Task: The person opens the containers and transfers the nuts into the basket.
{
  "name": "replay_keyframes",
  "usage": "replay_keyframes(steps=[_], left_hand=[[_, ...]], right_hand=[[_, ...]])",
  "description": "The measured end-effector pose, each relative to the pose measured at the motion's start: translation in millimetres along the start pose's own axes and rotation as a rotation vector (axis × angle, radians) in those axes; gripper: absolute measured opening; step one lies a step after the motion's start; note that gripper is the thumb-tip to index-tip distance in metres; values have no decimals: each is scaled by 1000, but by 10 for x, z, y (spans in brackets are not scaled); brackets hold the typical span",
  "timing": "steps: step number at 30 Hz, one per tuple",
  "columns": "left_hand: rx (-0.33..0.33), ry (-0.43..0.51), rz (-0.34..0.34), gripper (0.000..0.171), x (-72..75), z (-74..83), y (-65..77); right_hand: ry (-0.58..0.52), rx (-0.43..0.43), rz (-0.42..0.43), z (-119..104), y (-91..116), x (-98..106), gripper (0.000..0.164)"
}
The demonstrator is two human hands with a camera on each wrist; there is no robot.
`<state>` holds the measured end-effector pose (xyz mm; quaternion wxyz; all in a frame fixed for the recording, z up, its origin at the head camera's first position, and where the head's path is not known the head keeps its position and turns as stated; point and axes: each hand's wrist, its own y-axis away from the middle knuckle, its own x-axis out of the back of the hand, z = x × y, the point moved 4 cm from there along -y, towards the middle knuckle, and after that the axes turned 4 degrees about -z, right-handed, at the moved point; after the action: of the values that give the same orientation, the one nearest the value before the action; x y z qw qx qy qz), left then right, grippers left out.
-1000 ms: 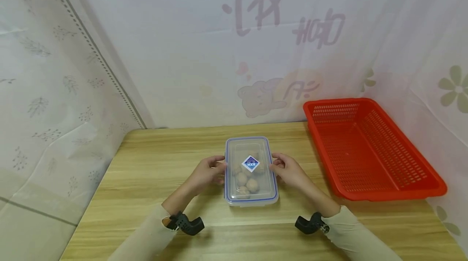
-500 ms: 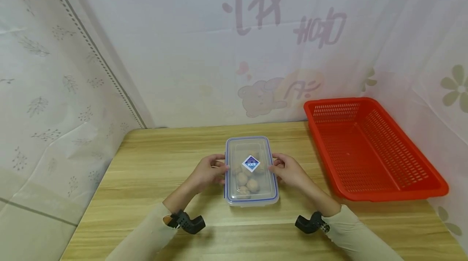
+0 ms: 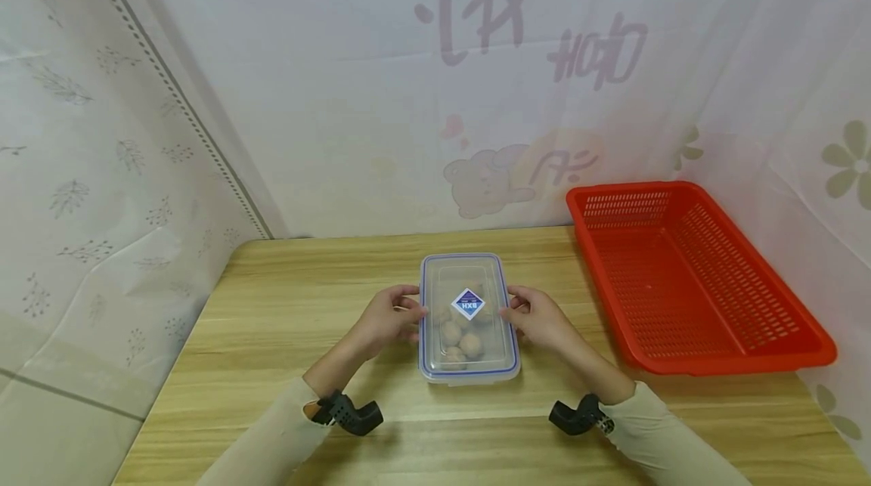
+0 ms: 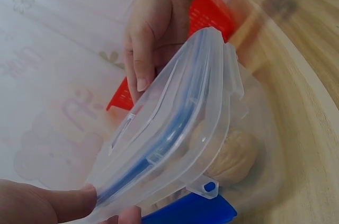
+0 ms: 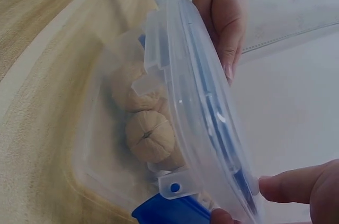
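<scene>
A clear plastic food storage box (image 5: 90,144) stands on the wooden table, with several walnuts (image 5: 150,136) inside. Its clear lid (image 3: 459,268) has a blue seal and a diamond-shaped sticker (image 3: 469,304). My left hand (image 3: 386,320) pinches the lid's left edge, the thumb on top and a finger below the rim. At the opposite edge, my right hand (image 3: 540,317) pinches the lid in the same way. A blue side latch (image 4: 190,211) is folded outward below the rim. Whether the lid is raised off the box cannot be told.
A red plastic basket (image 3: 721,363) with slotted walls stands at the right of the wooden table (image 3: 292,304). Printed curtains (image 3: 354,131) hang behind the table and along both sides.
Both thumbs have slid slightly inward onto the lid's edges. The box and the red basket keep their places on the table.
</scene>
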<state>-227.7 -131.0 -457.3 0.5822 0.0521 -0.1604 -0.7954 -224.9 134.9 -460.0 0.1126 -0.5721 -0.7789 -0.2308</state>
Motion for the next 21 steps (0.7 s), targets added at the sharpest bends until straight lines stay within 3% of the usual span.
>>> replay_keyframes(steps=[10, 15, 18, 21], left_hand=[[-24, 8, 8, 52, -13, 99, 23], [-45, 25, -7, 67, -10, 157, 49], [-91, 25, -34, 74, -2, 208, 66], [-151, 18, -63, 70, 10, 267, 82]], right_hand=[[51, 25, 25, -71, 8, 65, 52], [14, 32, 37, -102, 17, 106, 52], [-41, 60, 37, -119, 20, 145, 56], [-75, 107, 39, -159, 27, 198, 59]])
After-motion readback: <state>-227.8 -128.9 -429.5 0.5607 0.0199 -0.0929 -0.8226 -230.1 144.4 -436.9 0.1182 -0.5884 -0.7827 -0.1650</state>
